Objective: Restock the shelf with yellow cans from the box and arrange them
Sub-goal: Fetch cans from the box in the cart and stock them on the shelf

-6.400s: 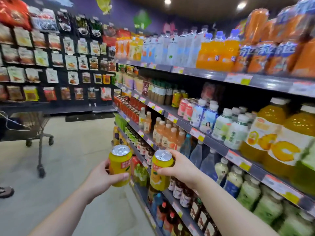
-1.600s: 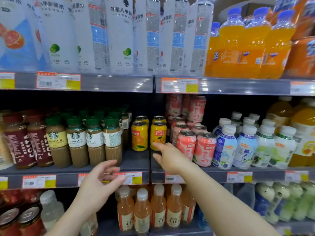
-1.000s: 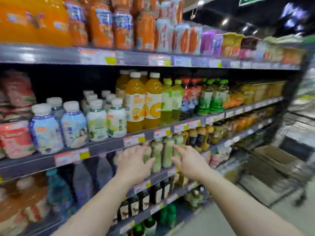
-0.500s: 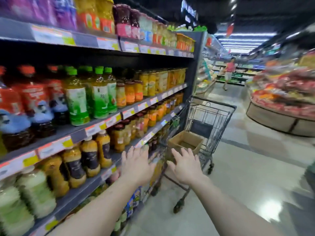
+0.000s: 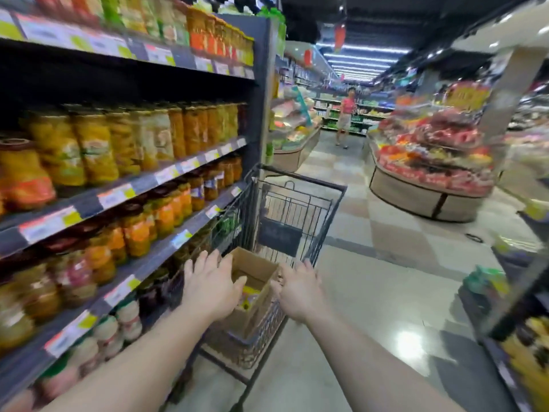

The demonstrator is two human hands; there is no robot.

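Two empty hands [image 5: 255, 288], one box [image 5: 252, 275], one cart [image 5: 300, 203]

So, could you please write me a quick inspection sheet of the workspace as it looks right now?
Surface: shelf on the left, stocked with jars; image blurred.
Job's things: open cardboard box in the shopping cart; something yellow shows inside, too blurred to count.
Clutter: nothing seen.
Hands: left hand and right hand both open and empty, reaching towards the box.
Cables: nothing seen.
Surroundings: tiled aisle floor, round display stand on the right, a person far down the aisle.
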